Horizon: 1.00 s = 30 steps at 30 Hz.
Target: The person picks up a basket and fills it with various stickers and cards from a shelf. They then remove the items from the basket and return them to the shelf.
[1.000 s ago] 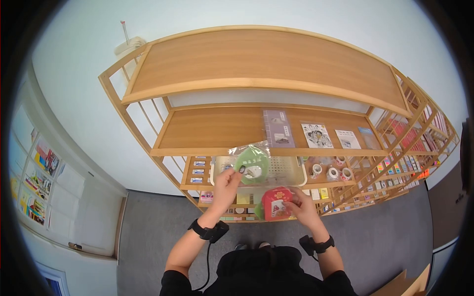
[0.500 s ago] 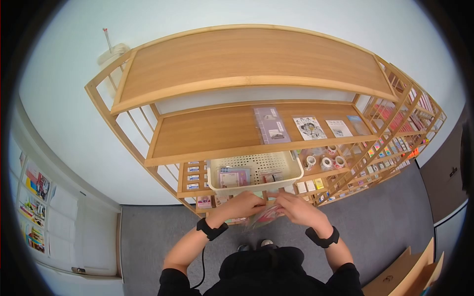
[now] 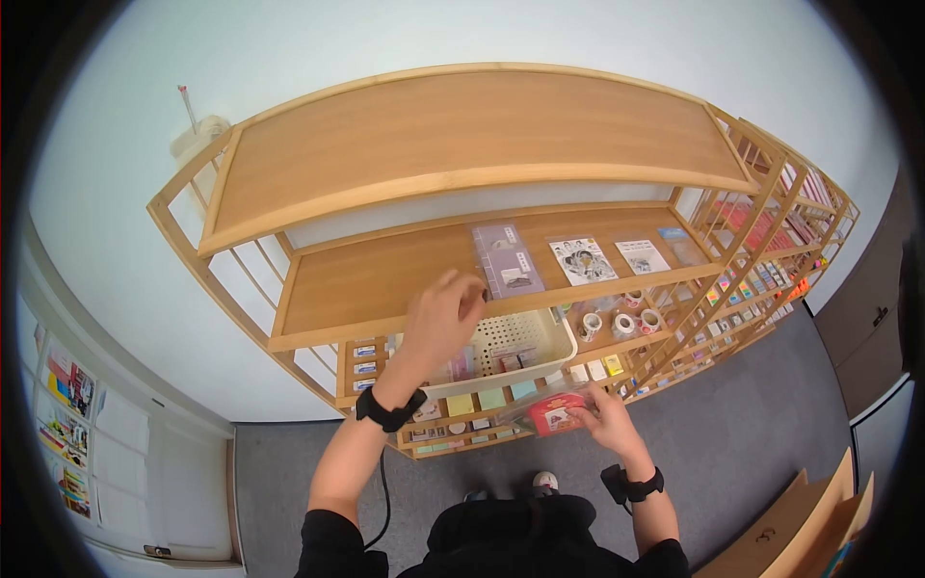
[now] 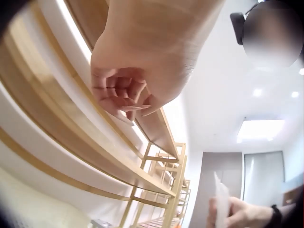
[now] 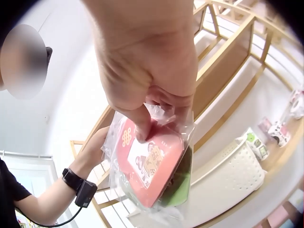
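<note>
In the head view, my left hand point(image 3: 438, 323) is raised at the front edge of the second shelf, beside a purple booklet point(image 3: 508, 262). Its fingers curl in with nothing visible between them; the left wrist view shows this hand point(image 4: 137, 71) from the palm side. My right hand point(image 3: 607, 424) pinches a red packet point(image 3: 559, 412) in clear plastic, lower down in front of the shelves. In the right wrist view, thumb and fingers of this hand point(image 5: 147, 76) grip the top of the red packet point(image 5: 149, 159), and a green piece point(image 5: 179, 190) shows behind it.
A cream perforated basket point(image 3: 530, 339) holding flat packets stands on the shelf below my left hand. Rolls of tape point(image 3: 624, 326) are right of it. Two printed sheets lie right of the booklet. A cardboard box point(image 3: 785, 530) stands at lower right.
The hands came together, then parted. My left hand, earlier pinching the green packet, has risen to the second shelf without it. My right hand still holds the red packet.
</note>
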### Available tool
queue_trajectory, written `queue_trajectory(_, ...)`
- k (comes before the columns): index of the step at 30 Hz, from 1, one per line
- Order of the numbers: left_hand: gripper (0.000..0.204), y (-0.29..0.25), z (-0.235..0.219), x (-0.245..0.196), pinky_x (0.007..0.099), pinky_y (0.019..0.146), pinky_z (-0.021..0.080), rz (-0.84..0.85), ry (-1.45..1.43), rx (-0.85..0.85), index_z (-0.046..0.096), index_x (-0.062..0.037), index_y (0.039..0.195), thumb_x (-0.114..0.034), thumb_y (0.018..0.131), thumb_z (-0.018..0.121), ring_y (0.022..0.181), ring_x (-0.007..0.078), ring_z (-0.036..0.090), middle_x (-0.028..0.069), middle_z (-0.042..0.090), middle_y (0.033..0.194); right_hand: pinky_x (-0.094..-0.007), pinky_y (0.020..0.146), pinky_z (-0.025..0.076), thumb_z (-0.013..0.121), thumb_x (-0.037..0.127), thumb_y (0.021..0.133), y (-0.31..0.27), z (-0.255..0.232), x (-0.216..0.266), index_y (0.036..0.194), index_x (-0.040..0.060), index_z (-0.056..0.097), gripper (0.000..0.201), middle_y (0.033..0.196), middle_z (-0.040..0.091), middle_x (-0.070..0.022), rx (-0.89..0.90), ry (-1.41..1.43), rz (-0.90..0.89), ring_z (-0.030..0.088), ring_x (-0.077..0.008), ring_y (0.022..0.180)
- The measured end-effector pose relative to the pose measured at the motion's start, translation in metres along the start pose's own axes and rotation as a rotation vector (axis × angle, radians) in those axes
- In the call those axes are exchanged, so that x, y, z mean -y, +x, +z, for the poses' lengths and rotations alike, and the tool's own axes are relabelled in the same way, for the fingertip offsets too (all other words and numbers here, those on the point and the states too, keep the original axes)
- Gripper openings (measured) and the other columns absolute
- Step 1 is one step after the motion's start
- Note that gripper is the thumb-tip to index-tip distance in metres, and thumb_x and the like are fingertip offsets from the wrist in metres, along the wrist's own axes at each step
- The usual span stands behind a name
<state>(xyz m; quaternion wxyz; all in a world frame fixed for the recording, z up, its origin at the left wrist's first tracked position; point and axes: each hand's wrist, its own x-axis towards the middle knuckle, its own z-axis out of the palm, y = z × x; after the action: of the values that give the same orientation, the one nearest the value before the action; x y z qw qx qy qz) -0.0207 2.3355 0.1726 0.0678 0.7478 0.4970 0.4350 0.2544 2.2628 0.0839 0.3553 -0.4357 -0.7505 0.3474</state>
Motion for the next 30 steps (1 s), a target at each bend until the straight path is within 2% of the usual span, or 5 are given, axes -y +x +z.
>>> queue_trajectory(7, 0.033, 0.036, 0.032, 0.022, 0.0394, 0.078, 0.041, -0.041, 0.575, 0.077, 0.064, 0.0012, 0.092, -0.028, 0.077, 0.062, 0.097, 0.0317, 0.043, 0.0178, 0.049, 0.094, -0.0308, 0.068, 0.050, 0.061, 0.003, 0.082, 0.007, -0.034, -0.016, 0.094, -0.0021, 0.049, 0.017, 0.085, 0.065, -0.0161, 0.049, -0.027, 0.036, 0.065, -0.0236, 0.079)
queue_trajectory(12, 0.043, 0.052, 0.046, 0.020, 0.0413, 0.082, 0.040, -0.232, 0.631, 0.074, 0.065, 0.0007, 0.091, -0.039, 0.073, 0.064, 0.098, 0.0329, 0.044, 0.0186, 0.051, 0.096, -0.0261, 0.058, 0.042, 0.066, 0.010, 0.079, 0.015, -0.060, -0.047, 0.094, 0.0027, 0.055, 0.020, 0.074, 0.062, -0.0078, -0.009, 0.071, 0.060, 0.056, -0.0137, 0.065)
queue_trajectory(19, 0.055, 0.088, 0.047, 0.005, 0.0431, 0.086, 0.040, -0.621, 0.713, 0.251, 0.067, -0.0023, 0.092, -0.050, 0.065, 0.069, 0.104, 0.0348, 0.047, 0.0205, 0.059, 0.102, -0.0316, 0.067, 0.050, 0.064, 0.012, 0.081, 0.031, -0.081, -0.094, 0.095, 0.0004, 0.052, 0.021, 0.081, 0.065, -0.0143, 0.190, 0.069, -0.079, 0.066, -0.0251, 0.079)
queue_trajectory(26, 0.054, 0.089, 0.070, 0.019, 0.0434, 0.090, 0.039, -0.749, 0.738, 0.118, 0.068, -0.0031, 0.090, -0.050, 0.065, 0.070, 0.112, 0.0335, 0.045, 0.0181, 0.061, 0.105, -0.0291, 0.067, 0.048, 0.064, 0.010, 0.080, 0.037, -0.104, -0.119, 0.095, 0.0012, 0.053, 0.020, 0.081, 0.064, -0.0129, 0.305, 0.134, -0.082, 0.064, -0.0196, 0.076)
queue_trajectory(30, 0.043, 0.087, 0.065, 0.028, 0.0359, 0.078, 0.044, -0.791, 0.408, 0.155, 0.065, -0.0013, 0.085, -0.041, 0.070, 0.069, 0.092, 0.0272, 0.058, 0.0154, 0.065, 0.090, -0.0278, 0.067, 0.047, 0.063, 0.009, 0.081, 0.038, -0.114, -0.133, 0.095, 0.0008, 0.053, 0.019, 0.079, 0.063, -0.0086, 0.313, 0.195, -0.056, 0.062, -0.0147, 0.076)
